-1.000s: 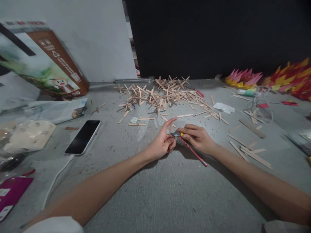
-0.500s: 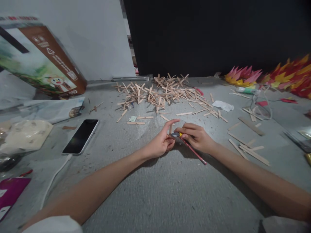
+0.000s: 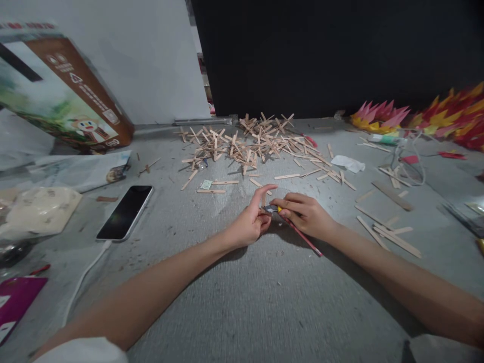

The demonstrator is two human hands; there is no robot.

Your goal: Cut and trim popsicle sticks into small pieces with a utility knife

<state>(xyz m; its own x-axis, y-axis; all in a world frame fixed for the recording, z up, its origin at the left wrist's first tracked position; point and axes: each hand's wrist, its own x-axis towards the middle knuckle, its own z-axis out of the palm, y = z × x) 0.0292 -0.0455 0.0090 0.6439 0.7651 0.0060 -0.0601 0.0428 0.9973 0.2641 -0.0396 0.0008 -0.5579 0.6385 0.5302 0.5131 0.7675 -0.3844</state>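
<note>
Near the middle of the grey table, my left hand [image 3: 249, 222] is closed around a small wooden craft stick [image 3: 263, 200], its index finger stretched out above it. My right hand [image 3: 306, 214] grips a utility knife with a yellow part [image 3: 279, 209]; its grey blade [image 3: 270, 208] points left and meets the stick at my left fingers. A red pencil [image 3: 308, 243] also sticks out from under my right hand, slanting down to the right. My fingers partly hide the stick and most of the knife.
Behind my hands lies a heap of crossed craft sticks [image 3: 247, 146]. Loose sticks [image 3: 393, 237] lie at right, near a paper scrap [image 3: 348, 163] and folded paper flames [image 3: 449, 121]. At left are a phone [image 3: 125, 213] with a white cable [image 3: 85, 277] and a printed box [image 3: 79, 96].
Both hands keep their grip and barely move. The knife blade and stick have shifted very slightly to the left.
</note>
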